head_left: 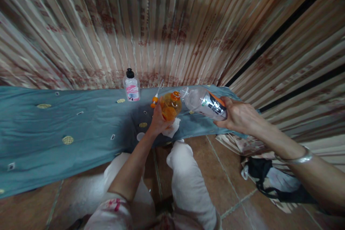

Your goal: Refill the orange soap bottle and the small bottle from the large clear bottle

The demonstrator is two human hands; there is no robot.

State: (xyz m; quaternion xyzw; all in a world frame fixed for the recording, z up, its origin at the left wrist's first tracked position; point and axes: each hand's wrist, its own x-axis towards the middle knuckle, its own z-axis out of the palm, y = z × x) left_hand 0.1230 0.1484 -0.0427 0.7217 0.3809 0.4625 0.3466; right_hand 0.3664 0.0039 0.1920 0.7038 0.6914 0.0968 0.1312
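Orange liquid part-fills the small bottle [170, 107] gripped upright in the left hand [159, 120]; the right hand [237, 115] clasps the tilted clear bottle [206, 103], mouth touching its neck. Pouring appears underway, filling unfinished.

The small orange bottle [170, 106] is rounded and see-through, part filled with orange liquid, and has an orange neck that is open at the top. It stands roughly upright just above the blue cloth, gripped around its lower body by the left hand [159, 120]. The large clear plastic bottle [206, 103] carries a white, black and orange label and is tipped nearly on its side, its open mouth pointing left and almost meeting the small bottle's neck. The right hand [238, 115] grips it around its base end. Its visible upper part looks clear.
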